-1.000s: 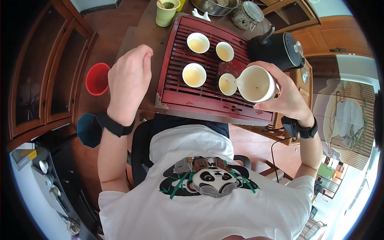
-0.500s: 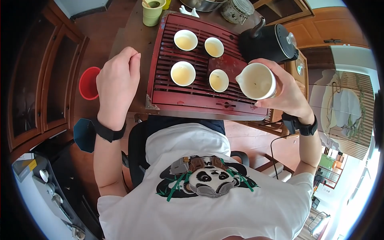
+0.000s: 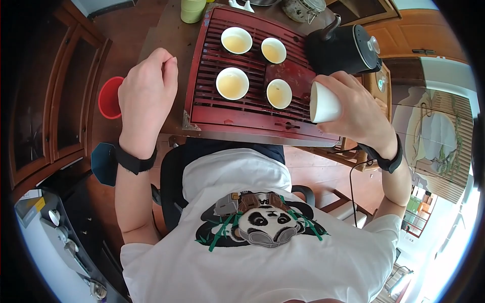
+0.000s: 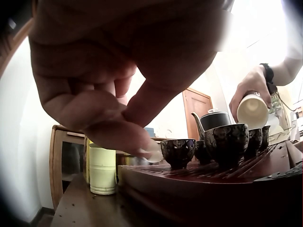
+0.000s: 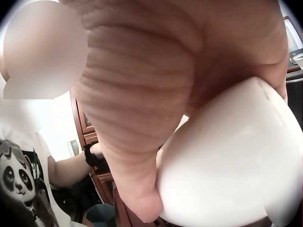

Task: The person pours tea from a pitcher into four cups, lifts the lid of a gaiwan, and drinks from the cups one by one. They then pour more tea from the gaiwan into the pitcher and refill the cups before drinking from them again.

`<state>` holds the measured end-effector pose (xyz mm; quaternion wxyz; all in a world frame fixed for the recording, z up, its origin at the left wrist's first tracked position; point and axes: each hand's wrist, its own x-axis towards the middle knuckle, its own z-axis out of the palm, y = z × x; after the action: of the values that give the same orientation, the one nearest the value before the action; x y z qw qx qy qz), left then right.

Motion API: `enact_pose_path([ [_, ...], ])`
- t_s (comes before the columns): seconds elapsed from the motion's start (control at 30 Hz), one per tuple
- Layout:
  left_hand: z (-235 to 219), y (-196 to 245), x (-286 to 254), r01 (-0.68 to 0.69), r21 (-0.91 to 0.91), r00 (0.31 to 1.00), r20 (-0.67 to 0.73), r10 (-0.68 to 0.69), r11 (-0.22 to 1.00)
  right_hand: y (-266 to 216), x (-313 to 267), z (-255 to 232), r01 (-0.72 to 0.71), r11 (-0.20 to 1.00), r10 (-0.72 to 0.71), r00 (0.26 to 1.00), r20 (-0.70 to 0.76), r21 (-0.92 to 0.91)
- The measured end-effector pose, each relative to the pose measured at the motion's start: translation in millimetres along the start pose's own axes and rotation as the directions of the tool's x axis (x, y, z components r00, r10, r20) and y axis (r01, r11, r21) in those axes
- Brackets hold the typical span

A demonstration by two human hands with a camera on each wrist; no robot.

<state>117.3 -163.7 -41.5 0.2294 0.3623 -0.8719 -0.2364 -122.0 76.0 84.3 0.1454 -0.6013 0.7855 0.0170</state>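
My right hand (image 3: pixel 357 108) grips a white tea pitcher (image 3: pixel 327 103) at the right edge of the tea tray (image 3: pixel 232 120). The pitcher is tipped on its side, mouth toward the left, and its wall fills much of the right wrist view. Several small teacups with pale yellow tea stand on the slats; a near one (image 3: pixel 279 94) is closest to the pitcher. From the left wrist view, the cups (image 4: pixel 226 144) show dark patterned outsides. Left of the tray, my left hand (image 3: pixel 147 98) hovers with fingers loosely curled, holding nothing.
A black kettle (image 3: pixel 336 49) stands behind the pitcher at the tray's right. Along the back are a pale green container (image 3: pixel 192 11) and a glass jar (image 3: pixel 300 10). A red bin (image 3: pixel 109 97) and a blue bin (image 3: pixel 103 164) sit on the left.
The pitcher was upright-looking with its spout at the near right cup; it has moved right, away from that cup, and tipped over sideways. The left hand keeps its pose.
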Motion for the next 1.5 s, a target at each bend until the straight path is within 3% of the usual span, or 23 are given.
enact_pose_path([
  [0.3, -3, 3, 2, 0.024, -0.031, 1.0, 0.012, -0.023, 0.999, 1, -3, -9, -0.024, 0.999, 0.024, 1.0, -0.005, 0.027],
  [0.53, -9, 10, 0, 0.016, 0.05, 1.0, 0.01, -0.016, 0.999, 16, -15, -10, -0.025, 0.932, 0.056, 0.996, -0.075, 0.362],
  [0.6, -3, 10, 0, -0.145, -0.155, 0.965, -0.241, 0.105, 0.977, 20, -21, -11, -0.042, 0.898, 0.082, 0.994, -0.073, 0.437],
  [0.73, -12, 16, -6, -0.116, -0.197, 0.981, -0.176, 0.081, 0.973, 27, -33, -9, -0.031, 0.819, 0.112, 0.988, -0.106, 0.573],
  [0.8, -17, 23, -9, -0.024, -0.201, 0.998, -0.061, 0.012, 0.979, 28, -37, -9, -0.018, 0.795, 0.108, 0.988, -0.112, 0.607],
  [0.87, -17, 27, -12, -0.029, -0.199, 0.997, -0.071, 0.015, 0.98, 29, -40, -8, -0.007, 0.741, 0.099, 0.99, -0.098, 0.671],
  [0.93, -17, 31, -14, -0.032, -0.191, 0.996, -0.083, 0.016, 0.981, 36, -44, -1, 0.012, 0.753, 0.099, 0.986, -0.132, 0.658],
  [1.0, -20, 34, -15, 0.024, -0.161, 1.0, -0.009, -0.026, 0.987, 38, -45, 3, 0.039, 0.76, 0.093, 0.981, -0.168, 0.649],
  [1.17, -15, 36, -13, -0.013, -0.161, 1.0, -0.006, 0.012, 0.987, 29, -30, 20, 0.054, 0.699, 0.245, 0.919, -0.309, 0.713],
  [1.23, -10, 35, -13, -0.078, -0.243, 0.991, -0.126, 0.048, 0.967, 24, -23, 35, 0.072, 0.708, 0.279, 0.885, -0.372, 0.702],
  [1.33, -16, 35, -13, -0.072, -0.211, 0.996, -0.059, 0.061, 0.975, 11, -9, 57, 0.031, 0.719, 0.419, 0.778, -0.469, 0.694],
  [1.37, -18, 37, -14, -0.034, -0.202, 0.999, 0.0, 0.035, 0.979, 8, -3, 63, -0.007, 0.735, 0.448, 0.756, -0.478, 0.678],
  [1.5, -15, 40, -20, -0.029, -0.22, 0.999, 0.009, 0.031, 0.975, 2, 17, 85, 0.016, 0.683, 0.518, 0.695, -0.499, 0.731],
])
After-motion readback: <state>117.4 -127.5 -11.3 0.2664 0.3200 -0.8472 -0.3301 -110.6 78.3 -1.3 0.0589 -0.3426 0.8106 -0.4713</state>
